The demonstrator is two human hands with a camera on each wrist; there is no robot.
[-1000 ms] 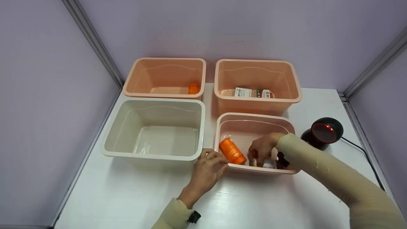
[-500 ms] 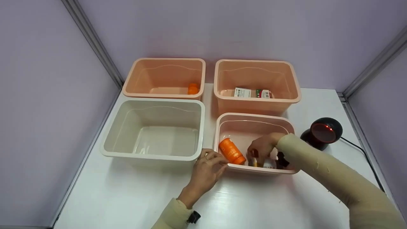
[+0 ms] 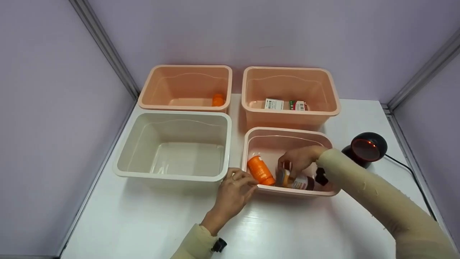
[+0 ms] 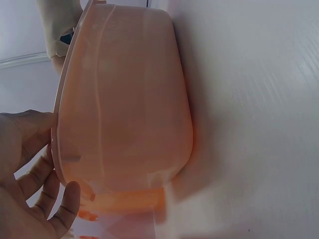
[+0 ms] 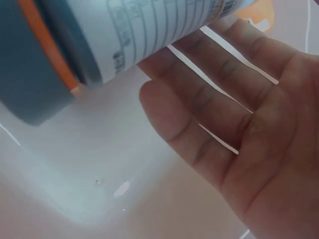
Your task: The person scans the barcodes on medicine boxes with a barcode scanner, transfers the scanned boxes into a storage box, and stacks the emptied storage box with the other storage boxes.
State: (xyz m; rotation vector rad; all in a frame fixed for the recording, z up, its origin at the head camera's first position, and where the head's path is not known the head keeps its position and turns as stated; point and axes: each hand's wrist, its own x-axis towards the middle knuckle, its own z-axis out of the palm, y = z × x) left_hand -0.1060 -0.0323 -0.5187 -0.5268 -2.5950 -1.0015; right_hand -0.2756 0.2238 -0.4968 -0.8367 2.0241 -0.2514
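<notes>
In the head view, my left hand (image 3: 233,194) holds the front-left corner of the near pink bin (image 3: 287,131). The left wrist view shows its fingers at the rim. My right hand (image 3: 298,160) reaches down inside that bin, its fingers on a dark pill bottle (image 3: 300,182) with a white label. This bottle lies on its side along the front wall; a grey cap (image 5: 22,64) and an orange band show in the right wrist view, where the thumb is hidden. Left of it lies an orange bottle (image 3: 260,171), also on its side.
A white bin (image 3: 172,176) stands left of the pink one. Behind are two peach bins: the left one (image 3: 185,108) holds an orange bottle (image 3: 218,100), the right one (image 3: 291,112) two small boxes (image 3: 274,104). A black scanner (image 3: 366,147) with a red light stands at right.
My right hand has shifted slightly left and up in the bin, and the dark bottle has moved with it, showing more of its label. The left hand stays in place.
</notes>
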